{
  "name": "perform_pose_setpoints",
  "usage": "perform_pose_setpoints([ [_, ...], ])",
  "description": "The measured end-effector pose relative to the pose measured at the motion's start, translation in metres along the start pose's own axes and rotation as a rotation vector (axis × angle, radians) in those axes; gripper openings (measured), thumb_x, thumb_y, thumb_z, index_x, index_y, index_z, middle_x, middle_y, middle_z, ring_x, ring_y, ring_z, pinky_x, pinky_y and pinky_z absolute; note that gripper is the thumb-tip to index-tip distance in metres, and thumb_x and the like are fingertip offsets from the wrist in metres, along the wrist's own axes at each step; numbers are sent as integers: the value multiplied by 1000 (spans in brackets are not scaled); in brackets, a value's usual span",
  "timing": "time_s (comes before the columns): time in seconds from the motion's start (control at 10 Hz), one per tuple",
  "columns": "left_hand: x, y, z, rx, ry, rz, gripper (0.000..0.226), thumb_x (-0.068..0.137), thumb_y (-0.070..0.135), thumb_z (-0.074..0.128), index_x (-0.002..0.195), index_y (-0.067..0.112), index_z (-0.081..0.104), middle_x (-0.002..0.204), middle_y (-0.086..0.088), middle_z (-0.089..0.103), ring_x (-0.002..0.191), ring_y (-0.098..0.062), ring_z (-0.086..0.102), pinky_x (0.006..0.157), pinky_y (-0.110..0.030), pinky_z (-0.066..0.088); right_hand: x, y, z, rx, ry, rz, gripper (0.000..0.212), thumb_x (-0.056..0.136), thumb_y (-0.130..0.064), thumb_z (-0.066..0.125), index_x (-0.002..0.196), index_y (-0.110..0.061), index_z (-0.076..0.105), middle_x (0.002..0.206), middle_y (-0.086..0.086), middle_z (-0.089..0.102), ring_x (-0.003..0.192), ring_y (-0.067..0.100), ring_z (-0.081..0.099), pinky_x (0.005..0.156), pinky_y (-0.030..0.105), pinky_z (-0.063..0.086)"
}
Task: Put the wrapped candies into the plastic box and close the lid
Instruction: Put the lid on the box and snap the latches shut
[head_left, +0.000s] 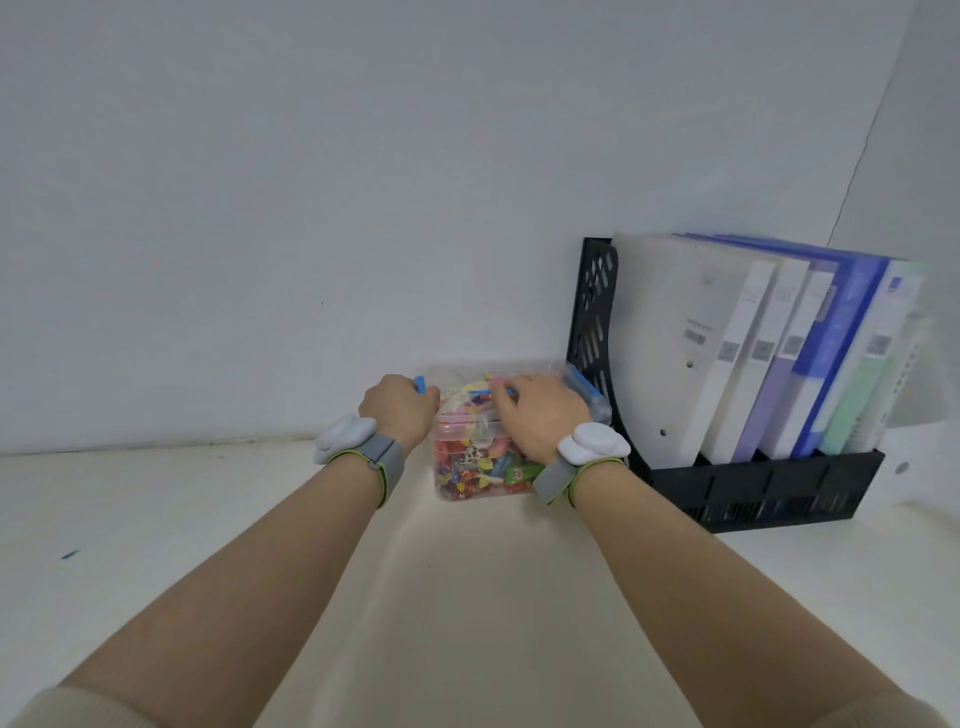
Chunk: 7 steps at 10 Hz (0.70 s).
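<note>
Bare forearms (291, 571) reach across the white bench (182, 519) to a plastic box (470, 441) by the wall (260, 208).
Left hand (397, 410) curls its fingers round the blue clasp (420, 385) on the box's left side; right hand (540, 415) lies palm-down on the clear lid (462, 383), fingers spread, gripping nothing. Wrapped candies (467, 475) fill the box, which stands just left of a black file rack (753, 493) holding folders (779, 353).
</note>
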<state>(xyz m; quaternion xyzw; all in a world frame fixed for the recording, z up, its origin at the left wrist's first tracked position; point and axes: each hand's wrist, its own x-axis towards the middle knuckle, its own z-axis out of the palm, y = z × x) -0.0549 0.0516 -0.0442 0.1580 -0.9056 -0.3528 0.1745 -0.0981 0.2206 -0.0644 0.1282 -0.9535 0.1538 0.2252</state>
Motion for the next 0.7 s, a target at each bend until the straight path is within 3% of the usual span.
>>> perform_pose_setpoints([
  [0.2, 10, 5, 12, 45, 13, 50, 43, 97, 40, 49, 75, 4, 59, 89, -21, 72, 88, -37, 69, 78, -37, 51, 7, 8, -2, -20, 15, -4, 55, 97, -54, 21, 104, -26, 67, 111, 1, 66, 100, 24, 60, 76, 32, 44],
  [0.4, 7, 1, 8, 34, -46, 73, 56, 102, 46, 30, 74, 6, 59, 92, -19, 66, 92, -37, 60, 76, -34, 42, 7, 7, -1, 0, 0, 11, 54, 97, -54, 23, 105, -24, 67, 114, 1, 66, 103, 24, 59, 81, 35, 47],
  [0.5, 5, -3, -4, -123, -83, 17, 54, 102, 47, 27, 75, 8, 55, 93, -15, 62, 97, -37, 59, 79, -36, 41, -3, 1, -17, 170, -64, 19, 48, 99, -49, 35, 129, -20, 60, 133, 0, 60, 122, 21, 54, 101, 36, 43],
  [0.6, 9, -11, -22, -462, -45, -84, 49, 100, 48, 33, 73, 12, 53, 92, -12, 62, 89, -34, 62, 84, -37, 49, -12, -8, -53, 572, 60, 36, 40, 98, -36, 48, 131, -15, 59, 134, -1, 60, 123, 13, 54, 103, 25, 40],
  [0.7, 2, -19, -47, -782, -233, -196, 58, 98, 59, 33, 62, 16, 47, 65, -3, 51, 52, -19, 45, 53, -26, 38, -24, -19, -115, 968, 338, -107, 23, 95, -33, 54, 105, -23, 72, 102, -7, 73, 90, 3, 64, 81, 15, 47],
])
